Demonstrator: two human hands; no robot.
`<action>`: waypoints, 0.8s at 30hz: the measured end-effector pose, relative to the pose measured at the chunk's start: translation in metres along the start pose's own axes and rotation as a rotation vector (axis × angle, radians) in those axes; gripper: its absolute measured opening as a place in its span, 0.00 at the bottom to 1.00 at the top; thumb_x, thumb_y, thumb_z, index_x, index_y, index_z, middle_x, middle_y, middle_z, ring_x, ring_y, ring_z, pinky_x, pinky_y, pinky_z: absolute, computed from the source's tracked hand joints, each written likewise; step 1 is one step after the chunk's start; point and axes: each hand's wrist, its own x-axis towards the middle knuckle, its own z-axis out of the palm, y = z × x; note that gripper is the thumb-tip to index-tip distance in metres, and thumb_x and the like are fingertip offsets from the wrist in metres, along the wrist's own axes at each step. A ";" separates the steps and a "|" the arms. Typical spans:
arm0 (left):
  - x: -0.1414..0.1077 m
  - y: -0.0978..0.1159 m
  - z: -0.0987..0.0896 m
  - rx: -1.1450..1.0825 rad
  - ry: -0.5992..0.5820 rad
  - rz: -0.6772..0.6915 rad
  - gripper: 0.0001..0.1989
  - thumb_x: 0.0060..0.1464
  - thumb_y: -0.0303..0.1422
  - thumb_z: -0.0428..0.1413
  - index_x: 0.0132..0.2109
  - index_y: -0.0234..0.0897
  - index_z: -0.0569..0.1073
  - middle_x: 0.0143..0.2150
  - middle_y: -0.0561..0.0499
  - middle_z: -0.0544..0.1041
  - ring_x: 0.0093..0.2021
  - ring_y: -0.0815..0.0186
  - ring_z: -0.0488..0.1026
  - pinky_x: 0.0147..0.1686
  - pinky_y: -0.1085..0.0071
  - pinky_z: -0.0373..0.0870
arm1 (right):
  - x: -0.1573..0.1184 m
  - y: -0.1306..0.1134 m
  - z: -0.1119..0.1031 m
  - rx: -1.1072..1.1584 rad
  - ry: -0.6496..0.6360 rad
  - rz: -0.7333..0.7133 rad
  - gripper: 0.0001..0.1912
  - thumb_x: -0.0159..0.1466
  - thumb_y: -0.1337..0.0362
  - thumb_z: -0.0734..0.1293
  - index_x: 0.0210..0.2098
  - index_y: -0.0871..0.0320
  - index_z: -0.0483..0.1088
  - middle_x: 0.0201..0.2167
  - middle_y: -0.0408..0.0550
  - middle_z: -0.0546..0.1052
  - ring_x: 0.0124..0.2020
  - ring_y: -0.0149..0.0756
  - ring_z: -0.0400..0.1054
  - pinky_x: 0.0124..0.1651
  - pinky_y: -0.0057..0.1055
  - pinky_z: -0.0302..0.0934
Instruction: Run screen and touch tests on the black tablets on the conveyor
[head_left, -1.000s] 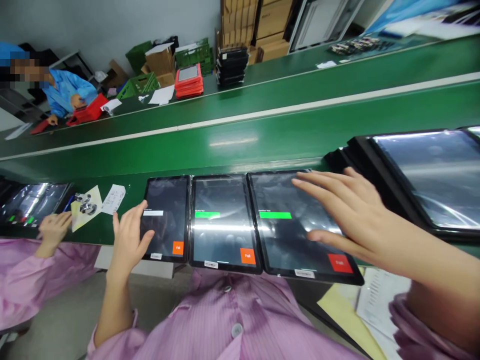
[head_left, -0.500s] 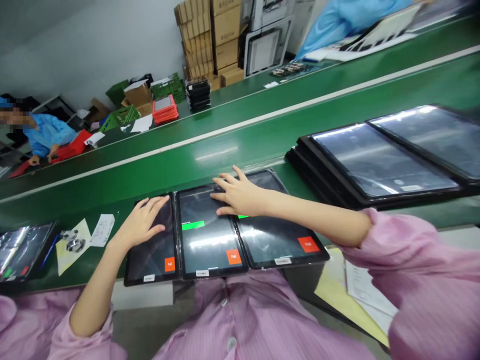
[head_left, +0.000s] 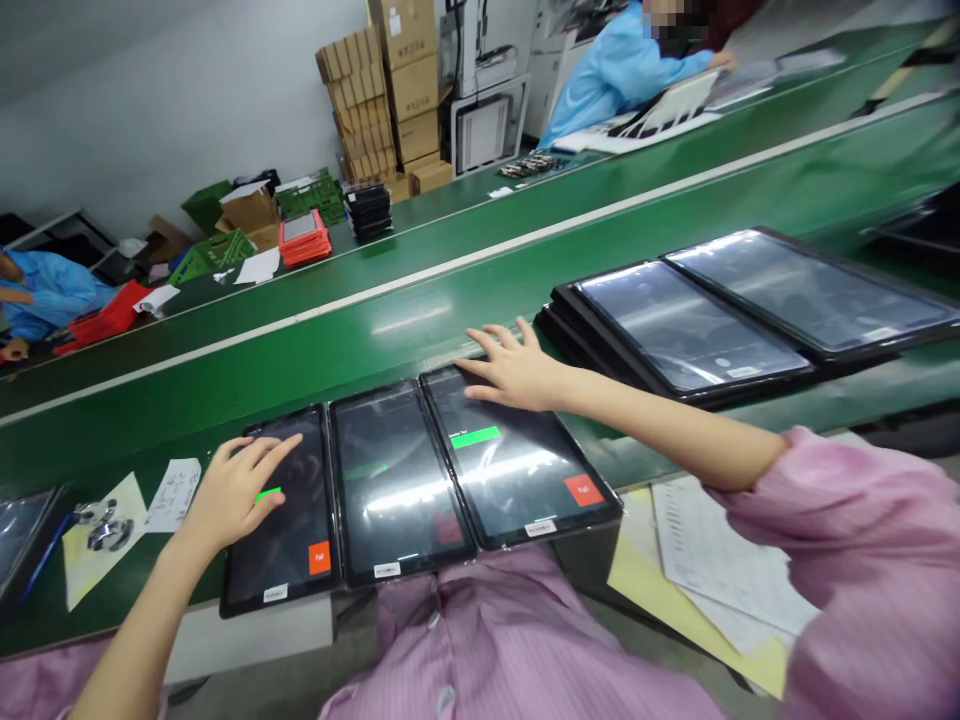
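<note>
Three tablets lie side by side at the near edge of the green bench. Over the left tablet (head_left: 300, 520) rests my left hand (head_left: 238, 488), fingers apart, partly covering a green bar on its screen. The middle tablet (head_left: 397, 480) has a dim screen with faint green and red patches, and neither hand is on it. My right hand (head_left: 510, 368) is spread over the top of the right tablet (head_left: 517, 480), which shows a green bar and a red "Fail" square. Neither hand grasps anything; whether the fingertips press the glass I cannot tell.
More tablets (head_left: 697, 325) lie stacked to the right. At left are a yellow paper (head_left: 79, 565) with small metal parts, a handwritten slip (head_left: 172, 495) and another tablet (head_left: 19, 530). Across the green belt (head_left: 315, 345), people in blue work near red cases (head_left: 304, 240) and cartons (head_left: 412, 90).
My right hand has moved from between the middle and right tablets to the right tablet's top. The middle screen has dimmed. My left hand has shifted lower, and the view has turned right.
</note>
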 end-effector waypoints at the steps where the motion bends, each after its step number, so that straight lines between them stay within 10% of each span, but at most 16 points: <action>1: -0.008 -0.002 -0.001 0.026 0.026 -0.035 0.34 0.67 0.54 0.40 0.71 0.42 0.60 0.53 0.41 0.76 0.50 0.51 0.74 0.56 0.52 0.60 | -0.006 0.010 0.001 0.014 -0.011 0.016 0.33 0.70 0.40 0.55 0.66 0.49 0.67 0.69 0.63 0.60 0.67 0.68 0.53 0.61 0.79 0.41; 11: -0.005 -0.001 0.013 -0.065 0.054 -0.400 0.28 0.69 0.46 0.38 0.61 0.39 0.73 0.54 0.39 0.72 0.56 0.48 0.69 0.62 0.43 0.54 | -0.019 0.029 0.008 -0.021 -0.053 0.044 0.37 0.67 0.35 0.57 0.64 0.50 0.69 0.66 0.65 0.65 0.65 0.71 0.55 0.57 0.82 0.43; 17: 0.017 0.005 0.023 -0.126 0.063 -0.415 0.29 0.68 0.46 0.38 0.63 0.40 0.71 0.52 0.38 0.69 0.52 0.49 0.67 0.57 0.44 0.60 | 0.006 -0.018 -0.017 0.065 -0.067 -0.191 0.32 0.69 0.38 0.57 0.63 0.46 0.70 0.69 0.63 0.61 0.68 0.69 0.52 0.61 0.79 0.42; 24: 0.029 0.006 0.018 -0.037 0.124 -0.398 0.32 0.67 0.50 0.35 0.66 0.40 0.68 0.52 0.38 0.69 0.55 0.48 0.67 0.64 0.38 0.47 | 0.039 -0.055 0.001 0.003 -0.016 -0.239 0.34 0.69 0.39 0.59 0.69 0.46 0.61 0.72 0.62 0.55 0.70 0.69 0.49 0.63 0.78 0.38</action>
